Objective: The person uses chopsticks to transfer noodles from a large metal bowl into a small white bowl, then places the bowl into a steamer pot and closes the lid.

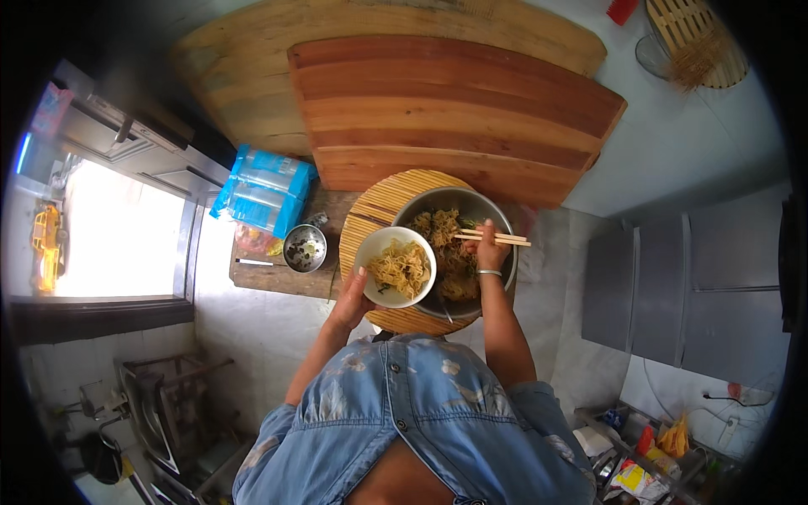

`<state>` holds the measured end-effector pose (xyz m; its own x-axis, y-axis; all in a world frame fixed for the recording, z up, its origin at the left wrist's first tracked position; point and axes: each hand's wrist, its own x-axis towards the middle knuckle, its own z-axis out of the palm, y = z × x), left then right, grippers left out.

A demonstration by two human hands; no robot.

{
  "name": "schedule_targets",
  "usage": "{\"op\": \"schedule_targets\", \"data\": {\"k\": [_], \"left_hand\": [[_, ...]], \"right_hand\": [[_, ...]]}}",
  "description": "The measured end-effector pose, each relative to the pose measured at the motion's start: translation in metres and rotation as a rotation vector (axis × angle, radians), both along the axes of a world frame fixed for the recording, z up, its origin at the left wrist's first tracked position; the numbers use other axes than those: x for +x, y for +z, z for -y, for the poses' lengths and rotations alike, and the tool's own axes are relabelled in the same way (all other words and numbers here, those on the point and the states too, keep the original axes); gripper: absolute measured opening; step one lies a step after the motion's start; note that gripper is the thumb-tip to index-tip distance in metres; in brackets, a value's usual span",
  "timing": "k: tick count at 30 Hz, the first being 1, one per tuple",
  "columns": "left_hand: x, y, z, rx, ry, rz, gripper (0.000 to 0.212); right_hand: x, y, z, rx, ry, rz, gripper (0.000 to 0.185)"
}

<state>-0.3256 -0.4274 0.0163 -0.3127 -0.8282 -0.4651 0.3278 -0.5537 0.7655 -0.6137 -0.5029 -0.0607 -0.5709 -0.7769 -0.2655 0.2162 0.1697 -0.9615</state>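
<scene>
My left hand (350, 302) grips the side of a white bowl (362, 255) that holds a heap of noodles (399, 268). The bowl overlaps the near left rim of a large steel basin (509, 278) in this view. In the basin lie more cooked noodles (442, 230) with bits of green. A pair of wooden chopsticks (514, 239) is in my right hand (491, 251), their tips at the noodles inside the basin. A metal utensil handle (447, 312) shows at the basin's near side. Under the basin is a round slatted mat (366, 214) of bamboo or reed.
On the wooden table (309, 285) to the left stand a small metal bowl (305, 249) with dark residue and a blue plastic pack of cups (268, 189). A white marker-like stick (254, 262) lies nearby. Large wooden boards (442, 107) rise behind. Grey cabinets (682, 284) stand right.
</scene>
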Motion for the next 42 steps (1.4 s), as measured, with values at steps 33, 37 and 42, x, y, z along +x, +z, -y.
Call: {"op": "schedule_targets", "data": {"k": [33,37,42], "left_hand": [[-0.041,0.023,0.012,-0.078,0.019,-0.001,0.056],[-0.047,0.03,0.012,-0.109,0.058,-0.012,0.057],[-0.035,0.035,0.013,0.001,0.06,-0.143,0.06]], "right_hand": [[0.044,0.214,-0.073,-0.323,0.519,-0.075,0.03],[0.052,0.22,-0.075,-0.268,0.726,-0.396,0.01],[0.023,0.244,-0.077,-0.374,0.562,-0.316,0.013]]}}
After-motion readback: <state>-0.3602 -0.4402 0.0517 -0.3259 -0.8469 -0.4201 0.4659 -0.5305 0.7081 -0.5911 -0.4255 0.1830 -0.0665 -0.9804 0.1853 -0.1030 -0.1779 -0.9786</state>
